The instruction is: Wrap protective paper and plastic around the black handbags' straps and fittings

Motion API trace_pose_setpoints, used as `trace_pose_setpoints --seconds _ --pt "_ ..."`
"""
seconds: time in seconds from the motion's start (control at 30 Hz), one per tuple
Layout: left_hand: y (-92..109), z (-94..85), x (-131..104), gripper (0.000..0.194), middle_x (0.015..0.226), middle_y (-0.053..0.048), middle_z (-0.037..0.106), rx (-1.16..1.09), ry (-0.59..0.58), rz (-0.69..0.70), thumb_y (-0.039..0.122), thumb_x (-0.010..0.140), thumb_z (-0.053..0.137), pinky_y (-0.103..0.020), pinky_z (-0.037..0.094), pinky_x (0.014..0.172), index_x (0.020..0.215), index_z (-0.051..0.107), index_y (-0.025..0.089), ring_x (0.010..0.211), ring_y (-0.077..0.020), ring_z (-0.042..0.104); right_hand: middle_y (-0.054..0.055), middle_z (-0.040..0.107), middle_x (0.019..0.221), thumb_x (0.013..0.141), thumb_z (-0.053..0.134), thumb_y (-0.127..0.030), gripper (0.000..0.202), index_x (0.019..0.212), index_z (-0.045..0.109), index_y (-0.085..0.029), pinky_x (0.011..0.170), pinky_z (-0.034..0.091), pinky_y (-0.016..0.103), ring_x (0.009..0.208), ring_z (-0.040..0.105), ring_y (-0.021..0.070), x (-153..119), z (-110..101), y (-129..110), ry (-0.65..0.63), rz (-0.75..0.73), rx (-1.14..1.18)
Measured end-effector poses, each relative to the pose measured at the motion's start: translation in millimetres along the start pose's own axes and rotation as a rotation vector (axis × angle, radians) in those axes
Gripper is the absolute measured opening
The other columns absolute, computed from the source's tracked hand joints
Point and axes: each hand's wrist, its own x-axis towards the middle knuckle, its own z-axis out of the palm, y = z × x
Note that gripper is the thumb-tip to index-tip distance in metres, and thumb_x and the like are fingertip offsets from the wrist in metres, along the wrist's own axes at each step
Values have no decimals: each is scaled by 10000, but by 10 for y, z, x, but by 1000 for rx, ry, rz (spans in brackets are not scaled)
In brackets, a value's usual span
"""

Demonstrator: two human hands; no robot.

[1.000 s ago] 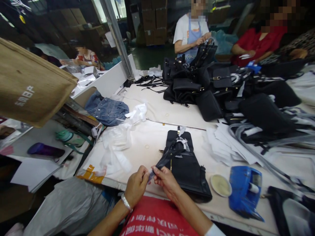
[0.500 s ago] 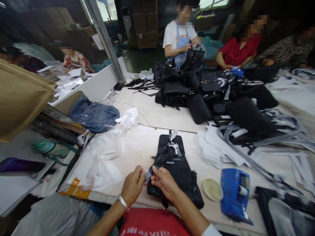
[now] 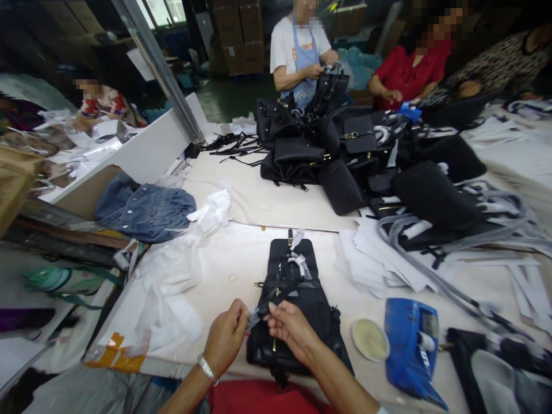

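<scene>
A black bag [image 3: 317, 305] lies flap up on the pale table in front of me, with a white-wrapped handle ring [image 3: 297, 263] near its flap. Over its lower left part, my left hand [image 3: 227, 332] pinches the end of a clear plastic wrap [image 3: 255, 315]. The wrap surrounds the end of a black strap [image 3: 282, 290]. My right hand [image 3: 292, 329] holds that strap between thumb and fingers, just right of the wrap. A bracelet circles my left wrist.
A pile of black bags [image 3: 302, 149] fills the back right. White sheets [image 3: 366, 259], a round dish [image 3: 370, 340] and a blue dispenser [image 3: 409, 345] sit at the right. Denim cloth [image 3: 146, 207] and crumpled plastic [image 3: 168, 287] lie left. Several people sit or stand beyond.
The view has shifted, so the table's contents appear further left. Both hands keep hold of the wrapped strap end, and the strap now stretches more level between them.
</scene>
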Motion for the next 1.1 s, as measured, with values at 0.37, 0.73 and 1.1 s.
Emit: trace_pose_setpoints --seconds 0.37,0.73,1.1 --pt "-125 103 50 143 721 -1 635 196 -46 121 306 929 313 -248 385 578 924 441 244 635 -174 621 86 597 1163 881 505 -269 260 1129 579 -240 1042 217 481 1186 414 255 228 -101 -1173 -35 -878 -1549" --pt "72 133 212 143 682 7 597 198 -62 106 300 929 316 -252 367 576 909 446 241 622 -165 599 37 649 793 812 618 -326 145 797 646 -184 792 331 290 865 520 183 659 -134 -1472 -520 -732 -1746" --pt "168 149 492 205 657 13 592 125 -113 -40 369 921 312 -241 368 570 852 451 236 602 -163 579 64 655 947 862 543 -340 234 1020 661 -213 798 351 296 919 558 202 938 -456 -1538 -366 -654 -1682"
